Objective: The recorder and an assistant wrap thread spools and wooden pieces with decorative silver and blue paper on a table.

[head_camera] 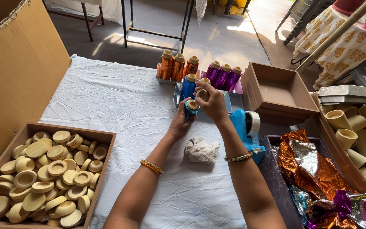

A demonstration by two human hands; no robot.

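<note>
Her left hand (179, 123) grips a blue foil-wrapped cup (191, 108); the right hand (212, 101) clasps a small wooden piece (202, 93) above it.

Left hand (182, 121): reaching forward from a bare, extended forearm, fingers curling closed around a small item, banded at the wrist. Right hand (212, 101): sitting just beyond and above the left, touching it, fingers gripping closed, wrist bending slightly, also banded.

- Three orange foil-wrapped cups (177, 66) beyond the hands
- Three purple ones (224, 76) beside them
- Two blue ones (188, 87) at the fingertips
- One tape dispenser (245, 127) right of the right hand (212, 101)
</note>
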